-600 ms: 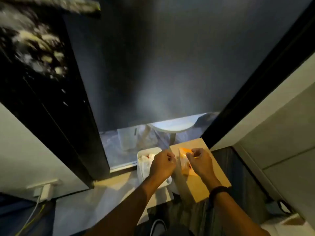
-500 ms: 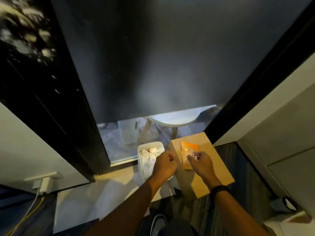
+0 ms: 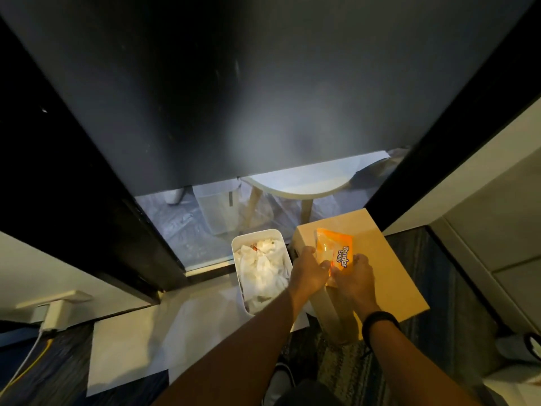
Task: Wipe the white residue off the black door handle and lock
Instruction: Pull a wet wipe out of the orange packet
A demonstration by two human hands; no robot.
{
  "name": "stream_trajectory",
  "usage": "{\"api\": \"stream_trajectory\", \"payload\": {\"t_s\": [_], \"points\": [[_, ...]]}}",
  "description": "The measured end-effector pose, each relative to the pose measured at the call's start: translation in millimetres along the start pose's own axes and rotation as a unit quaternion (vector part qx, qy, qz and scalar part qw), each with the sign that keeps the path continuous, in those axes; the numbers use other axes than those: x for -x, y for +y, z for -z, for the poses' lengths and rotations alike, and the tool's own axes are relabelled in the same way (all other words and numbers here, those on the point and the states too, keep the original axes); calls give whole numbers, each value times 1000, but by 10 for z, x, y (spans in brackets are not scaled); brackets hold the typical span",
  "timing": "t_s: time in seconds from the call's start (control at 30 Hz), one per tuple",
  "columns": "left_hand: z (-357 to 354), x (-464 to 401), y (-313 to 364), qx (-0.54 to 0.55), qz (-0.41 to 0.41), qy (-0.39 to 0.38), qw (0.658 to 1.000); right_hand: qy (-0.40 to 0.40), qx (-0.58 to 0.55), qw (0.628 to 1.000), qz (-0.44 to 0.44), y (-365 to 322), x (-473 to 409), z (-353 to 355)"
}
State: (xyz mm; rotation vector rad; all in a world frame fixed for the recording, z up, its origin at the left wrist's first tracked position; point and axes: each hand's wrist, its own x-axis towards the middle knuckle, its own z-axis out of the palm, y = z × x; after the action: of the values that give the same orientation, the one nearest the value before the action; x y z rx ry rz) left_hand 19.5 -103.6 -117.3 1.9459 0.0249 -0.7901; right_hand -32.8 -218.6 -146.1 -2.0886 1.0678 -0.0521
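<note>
Atop wooden stool (image 3: 389, 259), both hands pinch orange wipes pack (image 3: 335, 252), lengthwise toward door.

A tan wooden stool top (image 3: 389, 273) at lower right of centre carries an orange wipes packet (image 3: 336, 250) near its far left corner. Just left of it on the floor, a white bin (image 3: 238, 247) stands on a white sheet (image 3: 131, 347).

A dark door (image 3: 234, 83) is filling the view; below its bottom edge a pale round stool (image 3: 301, 183) is standing on plastic-sheeted floor (image 3: 181, 227).
</note>
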Motion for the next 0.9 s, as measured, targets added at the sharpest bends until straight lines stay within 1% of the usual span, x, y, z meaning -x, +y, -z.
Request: {"api": "stream_trajectory", "payload": {"t_s": [0.07, 0.1, 0.2, 0.27, 0.33, 0.4, 0.43, 0.5, 0.57, 0.67, 0.77, 0.83, 0.9], "points": [[39, -27, -64, 1, -7, 5, 1000, -21, -41, 999, -13, -13, 40, -27], [79, -22, -97, 1, -16, 11, 1000, -27, -57, 998, -4, -4, 51, -51], [246, 87, -216, 31, -16, 6, 999, -94, -92, 990, 50, -58, 251, -88], [415, 236, -282, 62, -8, 5, 998, -130, -140, 979, 73, -154, 447, -123], [616, 379, -369, 60, -24, 38, 997, -147, -185, 967, 98, -293, 671, -144], [881, 600, -466, 50, -58, 99, 992, -161, -241, 951, 104, -476, 964, -162], [1016, 734, -512, 64, -75, 121, 988, -169, -263, 944, 103, -558, 1112, -180], [1292, 1035, -619, 116, -93, 134, 980, -188, -286, 933, 111, -713, 1446, -222], [1572, 1422, -689, 142, -115, 140, 973, -207, -306, 920, 133, -837, 1814, -274], [1889, 1975, -886, 125, -181, 143, 965, -226, -316, 908, 156, -909, 2326, -349], [2038, 2423, -1178, 86, -225, 147, 959, -268, -261, 902, 217, -882, 2692, -410], [2077, 2632, -1413, 79, -231, 163, 956, -308, -234, 892, 233, -887, 2827, -424], [2053, 2771, -1551, 104, -216, 165, 957, -342, -216, 886, 229, -875, 2858, -416]]}}
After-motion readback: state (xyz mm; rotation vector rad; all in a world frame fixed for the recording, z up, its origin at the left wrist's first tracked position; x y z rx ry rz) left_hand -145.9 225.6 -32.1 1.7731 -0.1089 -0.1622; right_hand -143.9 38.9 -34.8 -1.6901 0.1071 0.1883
